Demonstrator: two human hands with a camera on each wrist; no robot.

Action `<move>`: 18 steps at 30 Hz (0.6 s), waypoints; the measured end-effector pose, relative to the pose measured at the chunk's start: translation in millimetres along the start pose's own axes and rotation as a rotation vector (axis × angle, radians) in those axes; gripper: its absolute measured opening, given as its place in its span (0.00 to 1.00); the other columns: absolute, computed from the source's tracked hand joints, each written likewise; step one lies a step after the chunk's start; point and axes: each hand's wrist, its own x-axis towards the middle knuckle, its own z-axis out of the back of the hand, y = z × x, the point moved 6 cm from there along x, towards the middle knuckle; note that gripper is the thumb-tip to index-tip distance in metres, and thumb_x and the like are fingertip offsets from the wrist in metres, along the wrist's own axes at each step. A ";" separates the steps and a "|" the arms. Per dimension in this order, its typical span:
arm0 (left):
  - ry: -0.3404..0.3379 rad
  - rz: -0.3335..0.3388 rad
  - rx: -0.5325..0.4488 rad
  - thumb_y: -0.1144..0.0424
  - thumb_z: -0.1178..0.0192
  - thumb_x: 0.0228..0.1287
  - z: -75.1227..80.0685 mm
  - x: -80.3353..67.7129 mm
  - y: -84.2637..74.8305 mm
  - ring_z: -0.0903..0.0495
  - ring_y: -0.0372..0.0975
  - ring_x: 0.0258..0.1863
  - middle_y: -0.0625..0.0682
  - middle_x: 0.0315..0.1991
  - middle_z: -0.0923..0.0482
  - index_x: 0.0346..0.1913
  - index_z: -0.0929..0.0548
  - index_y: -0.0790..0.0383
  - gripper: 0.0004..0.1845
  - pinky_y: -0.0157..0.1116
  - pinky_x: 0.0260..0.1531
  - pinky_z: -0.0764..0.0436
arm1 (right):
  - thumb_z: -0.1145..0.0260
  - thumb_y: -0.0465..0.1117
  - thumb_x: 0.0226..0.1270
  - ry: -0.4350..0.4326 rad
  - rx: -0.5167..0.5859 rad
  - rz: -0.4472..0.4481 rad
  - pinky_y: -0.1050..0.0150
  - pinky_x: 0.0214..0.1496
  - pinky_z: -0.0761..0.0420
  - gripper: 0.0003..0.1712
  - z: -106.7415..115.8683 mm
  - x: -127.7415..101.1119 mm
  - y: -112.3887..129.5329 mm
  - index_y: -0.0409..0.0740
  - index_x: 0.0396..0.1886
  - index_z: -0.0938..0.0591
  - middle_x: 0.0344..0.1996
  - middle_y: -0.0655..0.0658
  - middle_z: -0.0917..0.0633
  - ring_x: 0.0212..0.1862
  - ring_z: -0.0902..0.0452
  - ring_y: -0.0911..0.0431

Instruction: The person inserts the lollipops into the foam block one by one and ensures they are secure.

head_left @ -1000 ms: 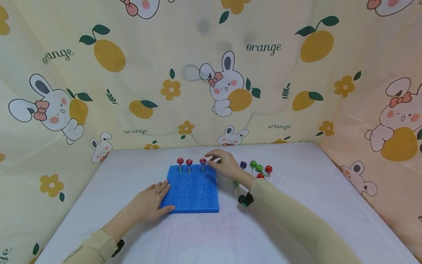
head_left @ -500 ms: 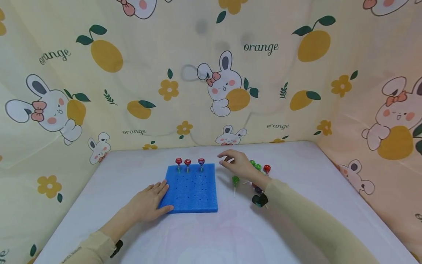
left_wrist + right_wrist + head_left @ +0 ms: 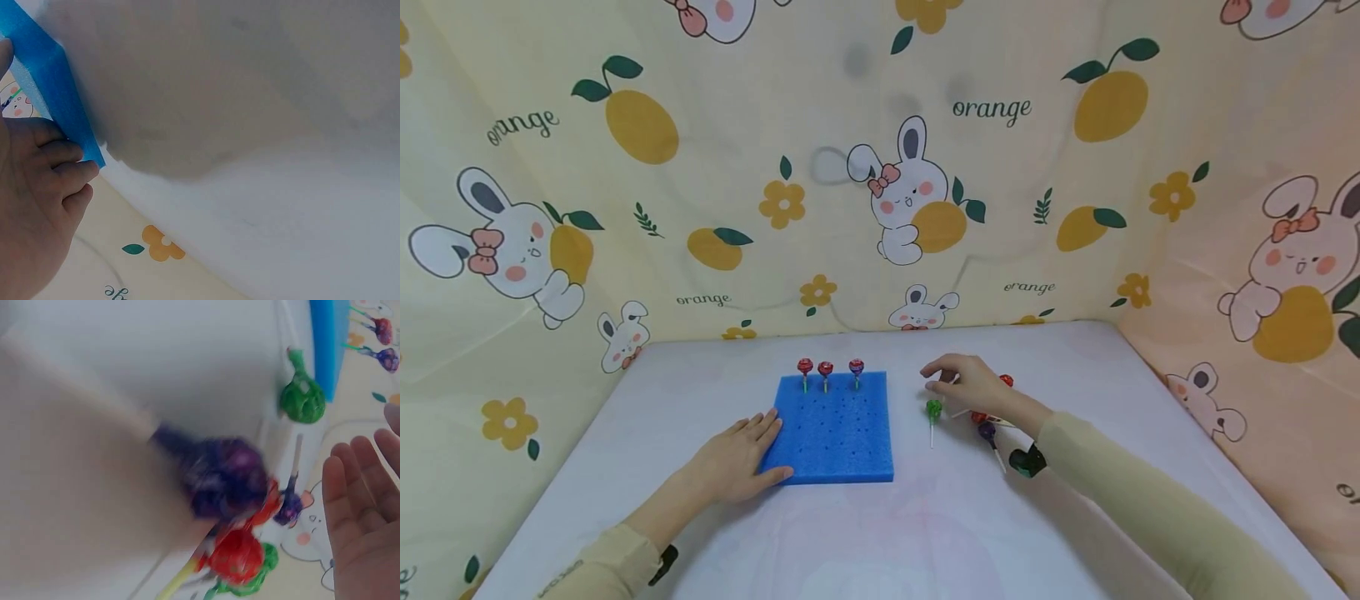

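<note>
Two hands out | left hand [image 3: 741, 454] flat, steadying foam block [image 3: 835, 429]; right hand [image 3: 973, 387] spread, seemingly empty, over lollipops [image 3: 981, 417]

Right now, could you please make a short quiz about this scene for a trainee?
1. How many lollipops stand in the blue foam block?
2. True or false: the left hand lies flat, touching the block's left edge.
3. Which loose lollipop lies nearest the block: A) the green lollipop, B) the purple lollipop, C) a yellow one?

Key:
1. Three lollipops, in the far row.
2. True.
3. A. It lies on the white table beside the block; the right hand hovers above the loose pile, holding nothing.
</note>
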 end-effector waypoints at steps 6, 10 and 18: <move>-0.008 -0.004 0.000 0.33 0.48 0.74 0.7 -0.5 0.1 0.36 0.62 0.75 0.70 0.77 0.38 0.75 0.34 0.76 0.48 0.59 0.73 0.34 | 0.32 0.39 0.75 0.098 -0.024 -0.026 0.59 0.50 0.15 0.16 -0.3 -7.2 -7.0 0.41 0.59 0.14 0.51 0.48 0.12 0.49 0.18 0.55; -0.002 0.003 -0.012 0.33 0.48 0.74 0.3 -0.5 0.3 0.36 0.62 0.76 0.70 0.77 0.39 0.75 0.34 0.76 0.49 0.60 0.73 0.35 | 0.32 0.39 0.74 0.144 -0.046 -0.049 0.63 0.41 0.16 0.15 -3.6 -8.4 -12.1 0.43 0.58 0.13 0.47 0.51 0.13 0.44 0.20 0.57; 0.003 0.010 -0.024 0.33 0.48 0.74 -0.4 -0.3 0.2 0.37 0.62 0.76 0.70 0.77 0.39 0.75 0.34 0.76 0.48 0.60 0.74 0.36 | 0.30 0.38 0.72 0.169 -0.090 -0.020 0.65 0.39 0.17 0.15 -10.3 -8.7 -13.3 0.43 0.56 0.12 0.46 0.52 0.12 0.42 0.20 0.59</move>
